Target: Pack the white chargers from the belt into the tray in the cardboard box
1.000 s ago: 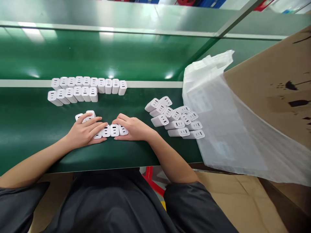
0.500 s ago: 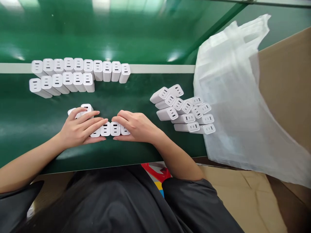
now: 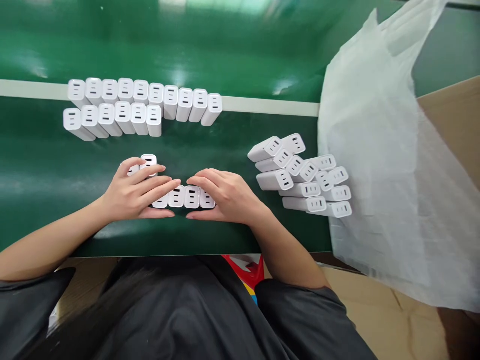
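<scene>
My left hand (image 3: 138, 192) is closed over the left end of a short row of white USB chargers (image 3: 176, 196), thumb on the near side and fingers across the far side. At the row's right end, my right hand (image 3: 228, 197) grips in the same way, partly covering the last charger. The chargers stand upright side by side, their slotted port faces up. Just beyond my left fingers are two more chargers (image 3: 149, 160), partly hidden by that hand.
Two rows of upright white chargers (image 3: 170, 95) stand at the far left, near a pale strip (image 3: 270, 106) on the green table (image 3: 225, 235). To the right, several chargers (image 3: 275, 180) lean in a loose cluster beside a white plastic bag (image 3: 375, 175). Brown cardboard (image 3: 453, 125) lies behind the bag.
The whole view has shifted, so the table and its chargers sit further right in the picture. Both hands keep their hold at the two ends of the short row, with little visible movement.
</scene>
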`<state>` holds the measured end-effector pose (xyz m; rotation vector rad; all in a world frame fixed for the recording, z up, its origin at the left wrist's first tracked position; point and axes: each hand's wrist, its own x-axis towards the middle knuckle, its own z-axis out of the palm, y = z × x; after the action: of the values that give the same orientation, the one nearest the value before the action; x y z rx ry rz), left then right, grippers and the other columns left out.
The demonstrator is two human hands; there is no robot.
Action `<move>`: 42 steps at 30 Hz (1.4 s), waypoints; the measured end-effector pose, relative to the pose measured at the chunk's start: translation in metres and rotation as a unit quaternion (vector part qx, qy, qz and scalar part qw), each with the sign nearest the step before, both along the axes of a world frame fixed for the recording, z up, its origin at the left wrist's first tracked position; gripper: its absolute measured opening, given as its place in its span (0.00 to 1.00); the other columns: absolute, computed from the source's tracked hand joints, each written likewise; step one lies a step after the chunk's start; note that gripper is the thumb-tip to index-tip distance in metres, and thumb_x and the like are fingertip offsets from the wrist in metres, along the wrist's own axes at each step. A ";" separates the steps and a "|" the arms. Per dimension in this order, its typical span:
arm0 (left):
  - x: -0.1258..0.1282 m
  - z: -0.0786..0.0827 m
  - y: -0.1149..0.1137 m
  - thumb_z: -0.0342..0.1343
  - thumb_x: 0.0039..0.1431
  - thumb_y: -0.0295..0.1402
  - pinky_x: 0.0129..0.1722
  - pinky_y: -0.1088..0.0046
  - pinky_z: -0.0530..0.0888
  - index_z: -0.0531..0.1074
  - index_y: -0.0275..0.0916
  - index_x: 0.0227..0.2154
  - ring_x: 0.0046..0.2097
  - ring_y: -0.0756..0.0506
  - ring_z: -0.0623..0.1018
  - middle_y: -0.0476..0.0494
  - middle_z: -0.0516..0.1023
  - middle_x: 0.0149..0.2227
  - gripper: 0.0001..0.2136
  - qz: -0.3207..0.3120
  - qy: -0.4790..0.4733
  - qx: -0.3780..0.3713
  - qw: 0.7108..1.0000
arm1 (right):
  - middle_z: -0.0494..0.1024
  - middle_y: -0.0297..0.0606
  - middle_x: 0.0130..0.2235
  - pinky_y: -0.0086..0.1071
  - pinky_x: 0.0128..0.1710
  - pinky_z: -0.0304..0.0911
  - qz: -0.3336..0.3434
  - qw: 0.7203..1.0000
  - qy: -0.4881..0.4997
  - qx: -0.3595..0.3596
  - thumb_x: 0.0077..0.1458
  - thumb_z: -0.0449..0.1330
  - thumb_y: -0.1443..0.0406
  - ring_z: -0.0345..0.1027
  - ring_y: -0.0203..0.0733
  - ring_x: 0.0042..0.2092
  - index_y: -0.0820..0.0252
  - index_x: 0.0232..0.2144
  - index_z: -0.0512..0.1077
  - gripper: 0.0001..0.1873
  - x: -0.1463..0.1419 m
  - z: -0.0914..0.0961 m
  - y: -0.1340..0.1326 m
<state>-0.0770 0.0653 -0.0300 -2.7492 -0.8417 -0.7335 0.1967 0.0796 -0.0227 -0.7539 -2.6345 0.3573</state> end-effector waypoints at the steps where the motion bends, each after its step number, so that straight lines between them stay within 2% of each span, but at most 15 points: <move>1: -0.001 -0.001 0.000 0.55 0.61 0.56 0.51 0.59 0.65 0.73 0.46 0.54 0.47 0.40 0.81 0.48 0.84 0.41 0.25 0.000 -0.002 -0.003 1.000 | 0.77 0.45 0.42 0.35 0.33 0.65 0.000 1.000 0.002 0.004 0.59 0.59 0.43 0.71 0.44 0.37 0.64 0.49 0.68 0.31 0.000 0.000 0.000; 10: 0.003 0.004 0.003 0.58 0.61 0.54 0.50 0.61 0.66 0.72 0.42 0.53 0.44 0.43 0.81 0.49 0.83 0.37 0.25 -0.017 -0.021 0.045 0.999 | 0.77 0.44 0.42 0.36 0.36 0.65 0.000 1.000 0.000 -0.006 0.62 0.58 0.46 0.70 0.44 0.38 0.62 0.47 0.68 0.26 -0.001 0.000 -0.001; 14: 0.004 0.004 0.003 0.57 0.62 0.53 0.52 0.62 0.65 0.70 0.44 0.56 0.45 0.43 0.81 0.50 0.83 0.37 0.25 -0.014 -0.031 0.034 0.999 | 0.77 0.43 0.41 0.36 0.35 0.65 0.005 1.000 0.009 0.000 0.62 0.58 0.46 0.70 0.43 0.37 0.62 0.46 0.68 0.25 -0.002 -0.001 -0.001; 18: 0.003 0.002 0.002 0.59 0.61 0.52 0.52 0.61 0.65 0.70 0.43 0.56 0.45 0.42 0.81 0.49 0.84 0.37 0.26 -0.019 -0.036 0.019 0.999 | 0.77 0.44 0.41 0.36 0.35 0.65 0.007 1.000 0.007 -0.004 0.61 0.59 0.47 0.70 0.44 0.37 0.63 0.47 0.68 0.26 -0.002 -0.002 0.000; 24: 0.001 0.000 0.002 0.58 0.61 0.52 0.52 0.60 0.65 0.69 0.46 0.57 0.47 0.42 0.81 0.50 0.84 0.38 0.25 -0.009 -0.034 -0.013 0.999 | 0.77 0.45 0.42 0.37 0.36 0.65 0.005 1.000 -0.002 -0.020 0.61 0.58 0.46 0.71 0.46 0.40 0.62 0.48 0.68 0.27 -0.001 -0.003 0.000; 30: -0.001 -0.003 0.001 0.58 0.60 0.54 0.52 0.59 0.65 0.72 0.48 0.54 0.47 0.41 0.81 0.50 0.84 0.39 0.24 0.004 -0.019 -0.035 0.999 | 0.78 0.45 0.42 0.36 0.35 0.65 0.009 1.000 0.006 -0.004 0.62 0.58 0.47 0.71 0.45 0.38 0.64 0.48 0.68 0.27 -0.001 -0.003 0.000; 33: -0.001 -0.002 0.001 0.57 0.61 0.55 0.51 0.59 0.65 0.74 0.47 0.52 0.47 0.41 0.81 0.50 0.84 0.38 0.23 0.007 -0.001 -0.021 1.000 | 0.78 0.45 0.42 0.36 0.35 0.65 0.007 1.000 0.012 0.003 0.62 0.58 0.47 0.71 0.44 0.38 0.64 0.49 0.68 0.27 -0.002 -0.003 0.000; 37: 0.001 0.001 0.001 0.58 0.61 0.53 0.52 0.60 0.66 0.73 0.45 0.53 0.47 0.42 0.81 0.50 0.84 0.38 0.24 -0.006 -0.015 0.016 1.000 | 0.78 0.45 0.43 0.37 0.37 0.66 0.007 1.000 0.014 0.002 0.62 0.58 0.47 0.72 0.45 0.40 0.63 0.51 0.67 0.27 -0.003 -0.003 -0.001; 42: 0.001 0.001 0.001 0.58 0.61 0.53 0.52 0.61 0.65 0.72 0.45 0.54 0.47 0.41 0.81 0.49 0.84 0.38 0.24 -0.004 -0.016 0.008 1.000 | 0.78 0.45 0.44 0.37 0.38 0.68 0.013 0.999 0.040 0.009 0.62 0.59 0.48 0.73 0.46 0.41 0.63 0.52 0.65 0.27 -0.002 -0.002 -0.001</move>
<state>-0.0759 0.0665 -0.0285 -2.7347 -0.8285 -0.7846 0.1944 0.0785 -0.0252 -0.6849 -2.5724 0.3628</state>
